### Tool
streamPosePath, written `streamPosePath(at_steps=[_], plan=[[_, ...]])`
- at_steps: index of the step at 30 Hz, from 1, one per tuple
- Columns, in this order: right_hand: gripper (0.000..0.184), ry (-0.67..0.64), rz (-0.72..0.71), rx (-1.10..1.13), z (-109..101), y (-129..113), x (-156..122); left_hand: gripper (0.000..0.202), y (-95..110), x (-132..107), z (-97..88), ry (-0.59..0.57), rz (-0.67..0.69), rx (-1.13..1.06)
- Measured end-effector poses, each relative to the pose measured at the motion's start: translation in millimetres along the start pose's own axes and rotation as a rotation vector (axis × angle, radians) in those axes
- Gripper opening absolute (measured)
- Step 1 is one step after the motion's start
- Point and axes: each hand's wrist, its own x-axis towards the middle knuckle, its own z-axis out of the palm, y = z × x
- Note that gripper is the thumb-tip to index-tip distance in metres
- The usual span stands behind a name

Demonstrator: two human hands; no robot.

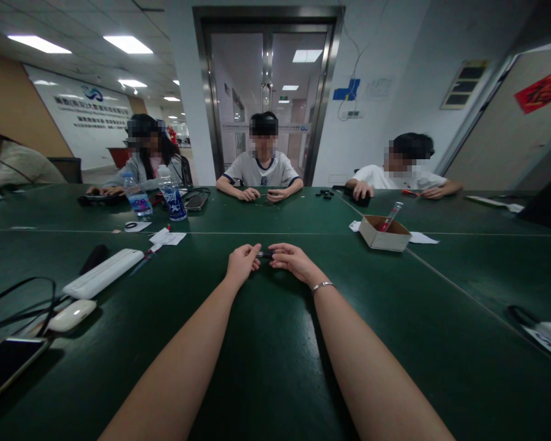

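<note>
Both my hands meet over the dark green table [266, 343], at the middle of the view. Between them is a small black-and-silver stick-shaped piece [266, 253], too small to name exactly. My left hand [244, 264] pinches its silvery end between thumb and fingers. The black end sits in the fingertips of my right hand [296, 262], which has a metal bracelet [323, 286] at the wrist. My fingers cover part of the piece.
At left are a long white case [103, 274], a pale computer mouse [73, 315], cables and a phone [11, 364]. Two bottles [172, 195] stand farther off. A cardboard box [384, 234] holding a clear tube is at right. Several people sit opposite.
</note>
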Motion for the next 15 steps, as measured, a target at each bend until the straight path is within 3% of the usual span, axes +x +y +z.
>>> streamPosePath(at_steps=[15], plan=[[0.026,-0.005,0.005,-0.02,-0.5,0.3,0.8,0.033,5.9,-2.4,2.1,0.011,-0.02,-0.004]])
